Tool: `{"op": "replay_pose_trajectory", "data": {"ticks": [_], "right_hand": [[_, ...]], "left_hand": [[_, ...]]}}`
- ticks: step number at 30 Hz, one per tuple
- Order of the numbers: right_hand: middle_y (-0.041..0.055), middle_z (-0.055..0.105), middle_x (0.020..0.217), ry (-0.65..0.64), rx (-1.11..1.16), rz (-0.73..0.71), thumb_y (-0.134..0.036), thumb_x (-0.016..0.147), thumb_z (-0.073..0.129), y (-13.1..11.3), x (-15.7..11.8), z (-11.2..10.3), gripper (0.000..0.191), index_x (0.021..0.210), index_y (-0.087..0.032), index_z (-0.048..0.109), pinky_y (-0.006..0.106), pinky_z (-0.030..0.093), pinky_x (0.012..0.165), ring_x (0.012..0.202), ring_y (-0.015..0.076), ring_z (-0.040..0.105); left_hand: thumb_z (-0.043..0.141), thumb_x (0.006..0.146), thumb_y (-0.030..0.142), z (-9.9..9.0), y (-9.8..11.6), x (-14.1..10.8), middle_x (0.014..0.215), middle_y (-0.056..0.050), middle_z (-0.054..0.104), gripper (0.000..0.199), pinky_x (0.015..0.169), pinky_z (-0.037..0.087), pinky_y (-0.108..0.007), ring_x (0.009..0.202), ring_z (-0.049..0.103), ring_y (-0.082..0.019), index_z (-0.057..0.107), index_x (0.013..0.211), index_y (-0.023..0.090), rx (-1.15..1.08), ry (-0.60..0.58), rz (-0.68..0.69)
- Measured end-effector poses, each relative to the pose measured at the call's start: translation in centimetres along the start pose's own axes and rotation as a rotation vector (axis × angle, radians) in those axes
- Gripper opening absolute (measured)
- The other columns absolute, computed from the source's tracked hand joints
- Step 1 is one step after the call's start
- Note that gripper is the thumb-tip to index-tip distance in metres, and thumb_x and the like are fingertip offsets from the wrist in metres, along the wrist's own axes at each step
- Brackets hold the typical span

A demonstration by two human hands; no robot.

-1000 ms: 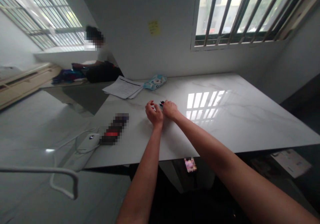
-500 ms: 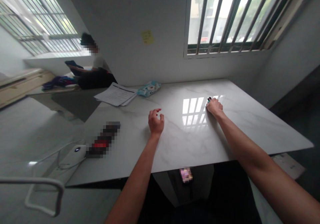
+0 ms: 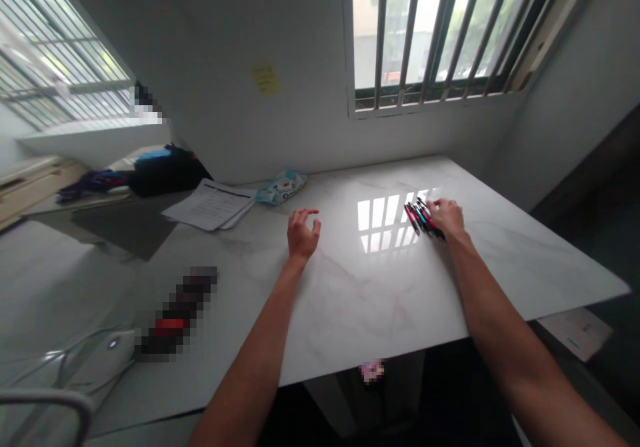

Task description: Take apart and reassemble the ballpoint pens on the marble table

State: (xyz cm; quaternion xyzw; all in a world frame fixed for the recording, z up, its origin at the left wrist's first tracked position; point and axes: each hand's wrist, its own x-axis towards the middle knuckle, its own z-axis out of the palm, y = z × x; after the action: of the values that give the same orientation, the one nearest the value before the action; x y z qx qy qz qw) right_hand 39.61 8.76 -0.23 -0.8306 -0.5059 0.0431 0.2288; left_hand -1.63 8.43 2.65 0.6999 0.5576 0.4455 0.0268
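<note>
Several pens (image 3: 421, 216) in red, black and teal lie side by side on the white marbled table (image 3: 360, 300), to the right of the window's reflection. My right hand (image 3: 447, 216) is at their right edge, fingers loosely bent and apart, its fingertips close to or touching the outermost pen. Whether it still touches that pen is hard to make out. My left hand (image 3: 303, 234) hovers over or rests on the table left of the reflection, empty, with a gap between its curved fingers and thumb.
At the back left are printed papers (image 3: 213, 204) and a blue-white soft packet (image 3: 281, 187). A blurred-out dark object (image 3: 177, 314) and a white power strip (image 3: 113, 360) with cables lie at the left. A yellow note (image 3: 267, 78) sticks to the wall near a barred window (image 3: 430, 40).
My right hand has let go of the bunch of pens, which now lie spread on the table, and has shifted right. My left hand stays empty. The view has turned slightly.
</note>
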Motion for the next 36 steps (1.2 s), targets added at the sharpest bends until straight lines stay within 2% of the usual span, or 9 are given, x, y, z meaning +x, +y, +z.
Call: {"op": "replay_pose_trajectory", "data": {"ticks": [2, 5, 8, 12, 17, 24, 32, 36], "right_hand": [[0.0176, 0.076, 0.111, 0.016, 0.021, 0.003, -0.05, 0.096, 0.06, 0.6, -0.1, -0.9, 0.041, 0.11, -0.016, 0.08, 0.037, 0.049, 0.096, 0.108, 0.0298, 0.069], [0.0112, 0.08, 0.1, -0.036, 0.046, 0.003, -0.058, 0.083, 0.074, 0.4, -0.6, -1.7, 0.039, 0.097, -0.023, 0.082, 0.034, 0.053, 0.081, 0.093, 0.0277, 0.073], [0.01, 0.08, 0.094, -0.118, -0.028, -0.023, -0.055, 0.075, 0.08, -0.5, -1.3, -2.0, 0.035, 0.092, -0.025, 0.083, 0.032, 0.053, 0.076, 0.09, 0.0274, 0.074], [0.009, 0.081, 0.094, -0.195, -0.095, 0.017, -0.052, 0.069, 0.085, -1.4, -1.9, -2.0, 0.034, 0.093, -0.027, 0.084, 0.032, 0.054, 0.075, 0.089, 0.0279, 0.075], [0.0125, 0.08, 0.098, -0.177, -0.12, 0.041, -0.048, 0.07, 0.085, -1.9, -2.2, -1.7, 0.035, 0.095, -0.024, 0.084, 0.032, 0.055, 0.077, 0.091, 0.0282, 0.075], [0.0159, 0.079, 0.106, -0.094, -0.095, 0.078, -0.045, 0.082, 0.075, -1.4, -1.8, -1.6, 0.031, 0.105, -0.025, 0.084, 0.035, 0.056, 0.082, 0.098, 0.0306, 0.075], [0.0176, 0.079, 0.101, -0.049, -0.072, 0.091, -0.046, 0.079, 0.077, -0.8, -1.6, -0.9, 0.034, 0.103, -0.023, 0.085, 0.035, 0.056, 0.083, 0.095, 0.0303, 0.075], [0.0181, 0.079, 0.104, -0.06, -0.072, 0.131, -0.05, 0.078, 0.077, -1.0, -1.6, -0.9, 0.036, 0.102, -0.024, 0.085, 0.039, 0.057, 0.083, 0.097, 0.0328, 0.075]], "left_hand": [[0.059, 0.086, 0.014, 0.4, -0.7, 0.0, 0.112, -0.009, 0.07, 0.026, 0.096, 0.053, -0.04, 0.109, 0.064, -0.027, 0.074, 0.104, 0.024, 0.004, -0.009, -0.001], [0.059, 0.087, 0.015, 0.5, -1.4, -0.4, 0.113, -0.008, 0.07, 0.024, 0.092, 0.054, -0.038, 0.112, 0.062, -0.027, 0.075, 0.101, 0.025, 0.009, -0.034, 0.021], [0.058, 0.088, 0.016, 0.4, -1.7, -0.8, 0.111, -0.008, 0.071, 0.023, 0.09, 0.054, -0.038, 0.111, 0.062, -0.027, 0.076, 0.099, 0.026, 0.02, -0.047, 0.013], [0.058, 0.088, 0.015, 0.6, -2.0, -1.0, 0.108, -0.007, 0.071, 0.022, 0.09, 0.054, -0.038, 0.108, 0.063, -0.026, 0.076, 0.096, 0.026, 0.018, -0.057, 0.027], [0.059, 0.088, 0.015, 0.9, -2.0, -1.1, 0.106, -0.007, 0.071, 0.022, 0.091, 0.054, -0.039, 0.106, 0.063, -0.026, 0.076, 0.093, 0.026, 0.007, -0.049, 0.048], [0.059, 0.088, 0.015, 0.7, -1.9, -1.2, 0.106, -0.007, 0.071, 0.022, 0.09, 0.054, -0.039, 0.105, 0.062, -0.026, 0.077, 0.093, 0.026, 0.006, -0.048, 0.044], [0.059, 0.088, 0.015, 0.8, -1.7, -1.3, 0.106, -0.007, 0.071, 0.022, 0.09, 0.054, -0.039, 0.104, 0.063, -0.026, 0.077, 0.093, 0.026, 0.015, -0.073, 0.033], [0.06, 0.088, 0.013, 0.7, -1.5, -1.3, 0.104, -0.007, 0.071, 0.022, 0.089, 0.054, -0.038, 0.102, 0.063, -0.026, 0.077, 0.09, 0.027, 0.003, -0.056, 0.056]]}}
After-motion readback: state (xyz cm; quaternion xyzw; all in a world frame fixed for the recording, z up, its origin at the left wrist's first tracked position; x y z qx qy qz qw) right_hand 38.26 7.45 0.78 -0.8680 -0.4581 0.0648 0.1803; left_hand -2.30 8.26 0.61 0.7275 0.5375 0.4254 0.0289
